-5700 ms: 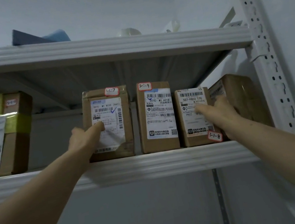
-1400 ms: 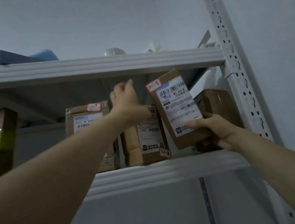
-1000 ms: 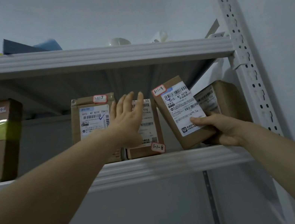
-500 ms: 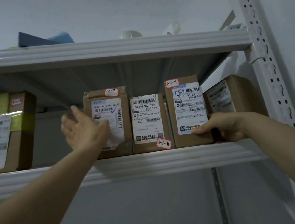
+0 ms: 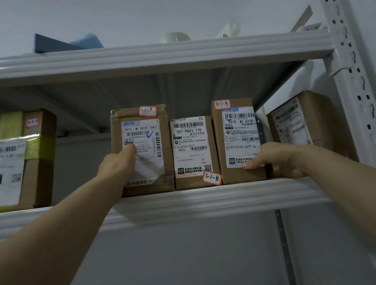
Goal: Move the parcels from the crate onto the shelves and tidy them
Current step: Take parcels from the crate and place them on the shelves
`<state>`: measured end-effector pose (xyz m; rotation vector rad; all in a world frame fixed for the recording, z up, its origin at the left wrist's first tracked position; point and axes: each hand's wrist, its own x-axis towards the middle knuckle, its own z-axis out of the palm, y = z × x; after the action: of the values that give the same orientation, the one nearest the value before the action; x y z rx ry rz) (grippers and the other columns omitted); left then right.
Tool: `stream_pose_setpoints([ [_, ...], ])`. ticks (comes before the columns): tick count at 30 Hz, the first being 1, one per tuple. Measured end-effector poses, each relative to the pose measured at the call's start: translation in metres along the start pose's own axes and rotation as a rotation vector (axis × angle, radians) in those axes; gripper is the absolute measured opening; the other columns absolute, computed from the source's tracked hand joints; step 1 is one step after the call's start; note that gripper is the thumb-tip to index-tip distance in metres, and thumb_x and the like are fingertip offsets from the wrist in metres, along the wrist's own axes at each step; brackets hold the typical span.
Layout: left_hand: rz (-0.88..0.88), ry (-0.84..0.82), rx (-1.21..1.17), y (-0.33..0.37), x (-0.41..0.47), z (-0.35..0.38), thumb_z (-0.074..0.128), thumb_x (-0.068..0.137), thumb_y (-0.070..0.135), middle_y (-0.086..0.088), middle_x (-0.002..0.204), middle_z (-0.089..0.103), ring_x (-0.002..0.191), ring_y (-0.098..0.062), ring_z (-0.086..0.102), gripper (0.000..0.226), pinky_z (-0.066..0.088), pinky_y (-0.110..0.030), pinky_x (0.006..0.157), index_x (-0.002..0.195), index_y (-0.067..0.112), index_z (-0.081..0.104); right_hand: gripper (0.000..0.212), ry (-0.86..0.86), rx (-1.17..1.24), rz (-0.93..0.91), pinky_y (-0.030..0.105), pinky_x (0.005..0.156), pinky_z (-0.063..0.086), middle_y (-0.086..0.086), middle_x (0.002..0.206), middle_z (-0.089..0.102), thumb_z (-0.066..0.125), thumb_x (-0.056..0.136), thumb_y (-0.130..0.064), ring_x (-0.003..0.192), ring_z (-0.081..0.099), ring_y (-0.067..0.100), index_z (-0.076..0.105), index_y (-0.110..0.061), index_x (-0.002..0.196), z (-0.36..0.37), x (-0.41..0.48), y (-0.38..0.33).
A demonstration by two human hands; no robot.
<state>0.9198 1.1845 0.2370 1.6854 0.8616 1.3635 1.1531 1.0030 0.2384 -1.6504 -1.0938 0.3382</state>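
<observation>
Three brown parcels stand upright side by side on the middle shelf (image 5: 168, 208): parcel 3-1-7 (image 5: 144, 130), parcel 3-1-8 (image 5: 192, 151) and parcel 3-1-9 (image 5: 237, 133). My left hand (image 5: 117, 162) presses its fingertips against the white label on the front of parcel 3-1-7. My right hand (image 5: 277, 158) grips the lower right corner of parcel 3-1-9, thumb on the front and fingers round its side. The crate is out of view.
A taped parcel 3-1-6 (image 5: 10, 163) stands at the shelf's left, with a gap beside it. Another brown parcel (image 5: 304, 122) sits turned at the far right by the white upright (image 5: 358, 87). The upper shelf (image 5: 142, 57) carries blue items (image 5: 64, 44) and a white cup (image 5: 174, 37).
My right hand has set parcel 3-1-9 upright to the right of parcel 3-1-8 and keeps hold of it. My left hand shifted from parcel 3-1-7's left edge onto its label.
</observation>
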Motion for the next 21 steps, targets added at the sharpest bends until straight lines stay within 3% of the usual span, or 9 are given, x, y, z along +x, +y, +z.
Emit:
stream_pose_setpoints([
  [3, -0.028, 0.025, 0.006, -0.005, 0.005, -0.003, 0.047, 0.092, 0.039, -0.013, 0.104, 0.060, 0.095, -0.030, 0.058, 0.037, 0.050, -0.039, 0.090, 0.113, 0.009, 0.048, 0.022, 0.001, -0.052, -0.018, 0.037, 0.099, 0.045, 0.006, 0.107, 0.069, 0.065, 0.084, -0.002, 0.109, 0.059, 0.021, 0.065, -0.013, 0.103, 0.003, 0.000, 0.000],
  [7, -0.092, 0.071, -0.051, -0.005, 0.007, -0.004, 0.054, 0.087, 0.042, -0.018, 0.120, 0.057, 0.100, -0.034, 0.059, 0.063, 0.050, -0.041, 0.087, 0.135, 0.005, 0.037, 0.024, -0.018, -0.119, -0.010, 0.026, 0.077, 0.043, 0.000, 0.110, 0.068, 0.067, 0.085, -0.008, 0.109, 0.058, 0.016, 0.065, -0.018, 0.107, 0.002, -0.003, 0.000],
  [10, -0.090, 0.162, 0.020, -0.003, 0.005, -0.001, 0.056, 0.084, 0.045, -0.022, 0.137, 0.041, 0.117, -0.040, 0.048, 0.079, 0.044, -0.049, 0.098, 0.145, 0.008, 0.021, 0.030, 0.007, -0.124, 0.015, 0.033, 0.098, 0.034, -0.006, 0.109, 0.064, 0.073, 0.080, -0.018, 0.110, 0.052, 0.015, 0.061, -0.022, 0.106, 0.000, -0.007, -0.001],
  [12, -0.023, 0.236, 0.147, -0.001, -0.005, -0.002, 0.055, 0.086, 0.045, -0.023, 0.149, 0.021, 0.134, -0.041, 0.028, 0.085, 0.029, -0.053, 0.110, 0.149, 0.010, 0.010, 0.069, 0.066, -0.118, 0.005, 0.042, 0.110, 0.032, -0.003, 0.118, 0.060, 0.086, 0.060, -0.037, 0.117, 0.050, 0.018, 0.054, -0.019, 0.118, 0.000, -0.012, -0.002],
  [13, 0.031, 0.261, 0.194, 0.000, -0.011, -0.003, 0.054, 0.086, 0.045, -0.022, 0.153, 0.013, 0.140, -0.040, 0.017, 0.087, 0.021, -0.053, 0.114, 0.150, 0.010, 0.007, 0.098, 0.108, -0.113, -0.019, 0.045, 0.110, 0.034, -0.001, 0.125, 0.058, 0.090, 0.043, -0.048, 0.120, 0.050, 0.020, 0.049, -0.018, 0.127, -0.002, -0.012, 0.001],
  [14, 0.088, 0.272, 0.225, 0.002, -0.019, -0.004, 0.054, 0.087, 0.044, -0.020, 0.155, 0.007, 0.143, -0.038, 0.009, 0.088, 0.014, -0.051, 0.116, 0.151, 0.010, 0.004, 0.114, 0.157, -0.131, -0.043, 0.047, 0.108, 0.037, 0.000, 0.129, 0.057, 0.090, 0.034, -0.054, 0.120, 0.052, 0.022, 0.045, -0.017, 0.132, -0.003, -0.015, 0.004],
  [15, 0.141, 0.272, 0.247, 0.002, -0.026, -0.005, 0.055, 0.087, 0.042, -0.018, 0.156, 0.002, 0.144, -0.036, 0.002, 0.089, 0.008, -0.050, 0.117, 0.151, 0.011, 0.002, 0.111, 0.208, -0.158, -0.063, 0.047, 0.107, 0.038, 0.001, 0.130, 0.057, 0.089, 0.040, -0.053, 0.119, 0.053, 0.022, 0.043, -0.017, 0.134, 0.000, -0.020, 0.005],
  [18, 0.282, 0.221, 0.314, -0.001, -0.044, -0.008, 0.056, 0.085, 0.038, -0.016, 0.157, -0.003, 0.145, -0.032, -0.006, 0.089, -0.001, -0.047, 0.118, 0.151, 0.012, 0.002, 0.071, 0.389, -0.307, -0.120, 0.041, 0.104, 0.040, -0.004, 0.125, 0.053, 0.076, 0.074, -0.034, 0.117, 0.052, 0.023, 0.042, -0.017, 0.134, 0.014, -0.048, 0.012],
  [21, 0.507, 0.170, 0.368, -0.003, -0.061, -0.012, 0.059, 0.081, 0.036, -0.014, 0.154, 0.004, 0.144, -0.030, -0.003, 0.086, -0.002, -0.046, 0.118, 0.149, 0.014, 0.011, 0.084, 0.582, -0.444, -0.163, 0.044, 0.102, 0.044, 0.007, 0.133, 0.052, 0.070, 0.059, -0.050, 0.117, 0.052, 0.026, 0.046, -0.018, 0.133, 0.030, -0.082, 0.015],
])
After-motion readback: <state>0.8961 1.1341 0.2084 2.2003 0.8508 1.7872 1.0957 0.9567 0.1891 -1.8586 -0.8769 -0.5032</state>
